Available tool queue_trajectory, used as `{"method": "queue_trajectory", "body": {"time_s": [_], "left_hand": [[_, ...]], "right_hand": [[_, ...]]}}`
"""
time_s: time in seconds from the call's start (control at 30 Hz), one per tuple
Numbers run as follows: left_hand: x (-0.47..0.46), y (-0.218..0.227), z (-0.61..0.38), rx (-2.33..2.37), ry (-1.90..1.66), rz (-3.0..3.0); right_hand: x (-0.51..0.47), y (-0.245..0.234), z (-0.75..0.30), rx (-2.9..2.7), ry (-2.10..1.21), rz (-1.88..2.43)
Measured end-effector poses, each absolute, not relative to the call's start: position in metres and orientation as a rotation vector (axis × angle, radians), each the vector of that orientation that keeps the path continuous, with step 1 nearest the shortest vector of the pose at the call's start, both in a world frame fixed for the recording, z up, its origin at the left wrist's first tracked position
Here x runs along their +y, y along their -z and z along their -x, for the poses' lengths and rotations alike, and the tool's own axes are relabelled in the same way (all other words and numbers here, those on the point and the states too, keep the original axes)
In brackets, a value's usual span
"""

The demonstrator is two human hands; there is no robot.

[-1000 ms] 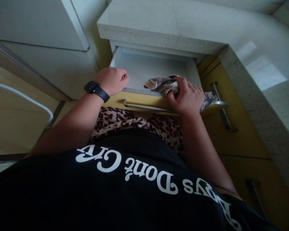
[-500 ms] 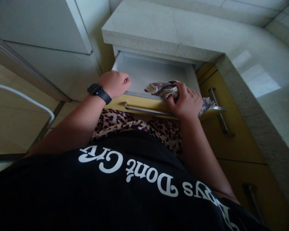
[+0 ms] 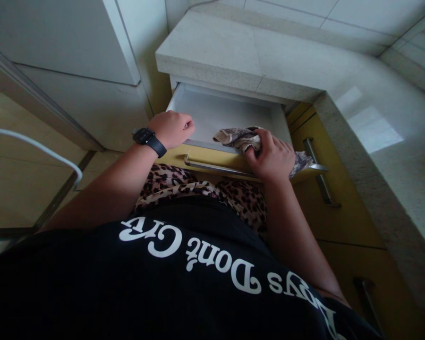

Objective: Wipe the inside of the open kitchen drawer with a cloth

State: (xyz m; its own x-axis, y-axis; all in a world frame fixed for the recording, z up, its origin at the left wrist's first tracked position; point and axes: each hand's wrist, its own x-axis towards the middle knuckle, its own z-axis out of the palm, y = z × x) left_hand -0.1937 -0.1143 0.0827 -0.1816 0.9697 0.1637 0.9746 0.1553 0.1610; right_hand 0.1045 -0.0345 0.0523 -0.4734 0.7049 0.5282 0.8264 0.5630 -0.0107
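My right hand (image 3: 272, 153) is closed around a crumpled, grey-brown patterned cloth (image 3: 233, 137). One end of the cloth sticks out to the left over the drawer, the other hangs past the right of my hand near the drawer's front corner. A drawer (image 3: 212, 111) with a pale inside and a yellow front is pulled out below the counter. At its left front corner my left hand (image 3: 173, 128) is curled into a fist, with nothing visible in it. Whether that fist touches the drawer's rim I cannot tell.
A stone counter (image 3: 212, 47) overhangs the drawer and turns along the right side. Yellow cabinet fronts with metal handles (image 3: 324, 184) stand on the right. Pale cabinet panels (image 3: 78, 42) rise at the left, near a white cable (image 3: 38, 141). My body is close to the drawer front.
The whole view has shifted slightly, so the drawer and counter appear a little lower. Both hands keep nearly the same place and grip relative to the drawer.
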Motion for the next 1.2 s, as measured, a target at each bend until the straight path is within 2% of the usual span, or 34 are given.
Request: {"method": "queue_trajectory", "body": {"time_s": [1.2], "left_hand": [[-0.1143, -0.0856, 0.1926, -2.400, 0.430, 2.025]], "right_hand": [[-0.0338, -0.0519, -0.1045, -2.335, 0.355, 1.249]]}}
